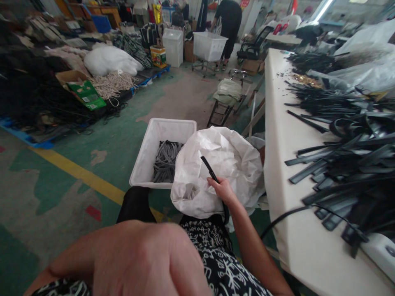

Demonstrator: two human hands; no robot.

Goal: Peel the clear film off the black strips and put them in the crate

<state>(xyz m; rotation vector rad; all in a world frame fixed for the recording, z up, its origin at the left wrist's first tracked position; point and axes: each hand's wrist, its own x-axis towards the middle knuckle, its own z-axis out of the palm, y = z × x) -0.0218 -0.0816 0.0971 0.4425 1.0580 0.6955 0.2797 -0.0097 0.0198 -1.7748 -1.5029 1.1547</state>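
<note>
My right hand [222, 190] is closed round a black strap [208, 167], whose flat end points up and to the left. More of the dark strap hangs below that hand. Beneath it is a crumpled white woven sack [212, 148], close in front of my knees. My left hand [145, 257] looms large at the bottom of the view, very near the camera. Its back and knuckles show, but the fingers are hidden, so their grip cannot be made out. Left of the sack, a white plastic bin [143, 158] contains a heap of grey-black straps [166, 162].
Along the right runs a pale-covered table [282, 164] with piles of black straps [339, 160]. A low stool [226, 98] with folded cloth stands beyond the sack. Goods lie on pallets at left. Farther back, a person [230, 20] bends by a white cart [210, 45].
</note>
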